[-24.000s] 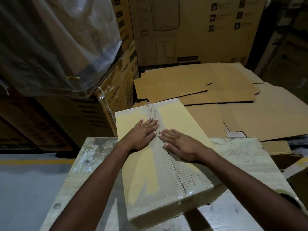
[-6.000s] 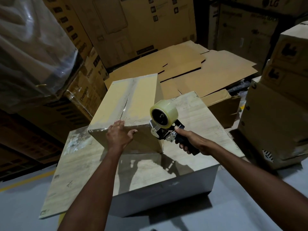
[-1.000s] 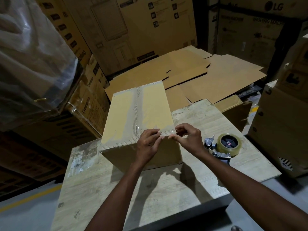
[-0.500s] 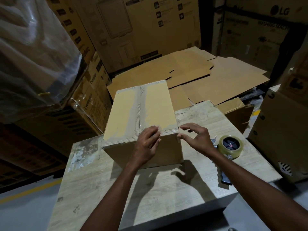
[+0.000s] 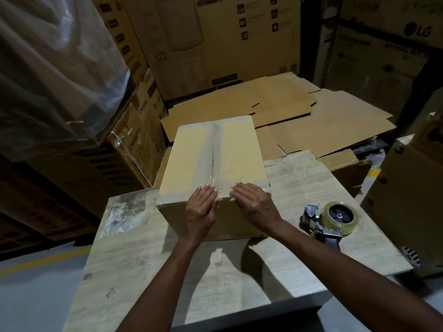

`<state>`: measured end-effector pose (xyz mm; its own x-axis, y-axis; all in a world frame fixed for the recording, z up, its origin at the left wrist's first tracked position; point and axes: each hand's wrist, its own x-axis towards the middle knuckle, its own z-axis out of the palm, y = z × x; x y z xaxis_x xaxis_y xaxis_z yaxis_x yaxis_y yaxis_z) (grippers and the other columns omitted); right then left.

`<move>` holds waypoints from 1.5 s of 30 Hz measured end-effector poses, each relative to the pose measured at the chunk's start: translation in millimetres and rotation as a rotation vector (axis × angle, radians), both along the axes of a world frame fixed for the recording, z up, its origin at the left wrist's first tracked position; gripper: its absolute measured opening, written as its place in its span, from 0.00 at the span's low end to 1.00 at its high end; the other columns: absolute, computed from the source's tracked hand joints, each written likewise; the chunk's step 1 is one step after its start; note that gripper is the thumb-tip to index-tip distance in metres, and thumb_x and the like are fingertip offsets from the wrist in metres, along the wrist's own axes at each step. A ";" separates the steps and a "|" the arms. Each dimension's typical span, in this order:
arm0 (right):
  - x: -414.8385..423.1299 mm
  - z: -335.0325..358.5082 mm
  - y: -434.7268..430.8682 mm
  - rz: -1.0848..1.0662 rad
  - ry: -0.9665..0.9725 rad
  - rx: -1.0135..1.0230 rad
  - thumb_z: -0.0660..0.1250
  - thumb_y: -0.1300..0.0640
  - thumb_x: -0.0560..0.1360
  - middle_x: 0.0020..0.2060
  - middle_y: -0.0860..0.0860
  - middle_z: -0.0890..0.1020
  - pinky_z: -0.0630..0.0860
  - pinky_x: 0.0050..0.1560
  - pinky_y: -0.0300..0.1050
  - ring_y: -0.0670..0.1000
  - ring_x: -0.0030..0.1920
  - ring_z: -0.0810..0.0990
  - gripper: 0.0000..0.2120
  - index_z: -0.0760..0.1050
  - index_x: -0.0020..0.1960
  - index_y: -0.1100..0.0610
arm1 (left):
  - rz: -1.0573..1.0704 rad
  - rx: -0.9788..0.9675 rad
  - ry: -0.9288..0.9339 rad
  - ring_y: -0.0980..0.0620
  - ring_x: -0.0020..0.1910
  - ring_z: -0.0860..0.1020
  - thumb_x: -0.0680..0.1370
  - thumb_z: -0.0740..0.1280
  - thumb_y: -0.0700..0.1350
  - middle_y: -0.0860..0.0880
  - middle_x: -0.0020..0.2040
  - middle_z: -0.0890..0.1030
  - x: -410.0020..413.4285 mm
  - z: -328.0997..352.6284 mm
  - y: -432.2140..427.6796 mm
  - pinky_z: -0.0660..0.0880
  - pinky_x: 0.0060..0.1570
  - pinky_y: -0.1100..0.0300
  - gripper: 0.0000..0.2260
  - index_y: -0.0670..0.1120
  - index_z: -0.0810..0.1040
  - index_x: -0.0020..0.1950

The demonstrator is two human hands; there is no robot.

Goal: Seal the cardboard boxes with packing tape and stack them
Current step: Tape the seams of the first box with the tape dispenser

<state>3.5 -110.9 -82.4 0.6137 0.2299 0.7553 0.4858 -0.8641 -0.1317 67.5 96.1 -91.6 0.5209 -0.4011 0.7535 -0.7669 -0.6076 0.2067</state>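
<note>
At the far left a load wrapped in clear plastic point(image 5: 55, 68) ran out of the top and left edges, its contents only a blur behind the film. Below and beside it stood printed cartons point(image 5: 141, 130), their lettering mostly too dim to read. A yellow line point(image 5: 43, 259) crossed the grey floor point(image 5: 36, 303) in the lower left corner.

The worn table point(image 5: 134, 259) filled the middle, its near edge cut off at the bottom. The cardboard box point(image 5: 191, 159) sat on it toward the far left corner, flaps closed. A strip of clear tape point(image 5: 217, 149) ran along the centre seam, and the box's far side was hidden.

The left hand point(image 5: 201, 207) lay flat over the box's near top edge, fingers straight and pressed onto the end of the tape. The right hand point(image 5: 255, 204) lay just beside it in the same way, fingers straight and draped over the edge. The tape under the two hands was covered, and both forearms left the picture at the bottom.

Behind the box, flattened cardboard sheets point(image 5: 311, 111) lay overlapped. The tape dispenser point(image 5: 335, 218) lay on its side on the table, right of the right hand and apart from it, its handle dark and hard to make out. Tall cartons point(image 5: 407, 200) at the right edge were cut off and in shadow.
</note>
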 end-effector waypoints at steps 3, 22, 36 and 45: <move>5.0 -8.9 3.4 -0.033 -0.043 -0.002 0.65 0.57 0.84 0.58 0.58 0.86 0.80 0.61 0.55 0.57 0.61 0.84 0.11 0.84 0.59 0.61 | -0.012 0.002 -0.033 0.46 0.63 0.82 0.80 0.70 0.41 0.42 0.60 0.84 4.1 -5.6 0.1 0.78 0.62 0.43 0.10 0.39 0.85 0.59; 12.8 -10.7 29.6 -0.119 0.015 0.021 0.60 0.54 0.86 0.63 0.57 0.84 0.76 0.66 0.55 0.56 0.67 0.81 0.16 0.83 0.63 0.60 | 0.078 0.030 0.032 0.45 0.69 0.77 0.81 0.69 0.42 0.43 0.65 0.82 7.8 1.6 33.8 0.71 0.70 0.43 0.14 0.40 0.83 0.64; 7.1 -6.3 36.7 -0.093 0.062 0.044 0.60 0.52 0.86 0.66 0.56 0.82 0.72 0.71 0.55 0.55 0.70 0.78 0.18 0.81 0.66 0.60 | -0.066 0.150 0.040 0.45 0.77 0.68 0.81 0.65 0.35 0.42 0.75 0.72 4.1 2.7 51.9 0.66 0.74 0.42 0.20 0.38 0.73 0.74; 28.5 -10.8 82.2 -0.085 -0.006 0.057 0.65 0.60 0.84 0.62 0.59 0.84 0.74 0.69 0.55 0.57 0.66 0.81 0.11 0.84 0.61 0.63 | 0.004 0.019 0.042 0.43 0.73 0.74 0.76 0.66 0.27 0.41 0.69 0.79 5.8 -1.6 53.3 0.71 0.70 0.40 0.19 0.37 0.80 0.66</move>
<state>32.0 -28.8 -93.2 0.6250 0.1338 0.7691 0.4116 -0.8936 -0.1790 73.3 149.4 -93.2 0.5534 -0.4130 0.7233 -0.7554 -0.6147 0.2269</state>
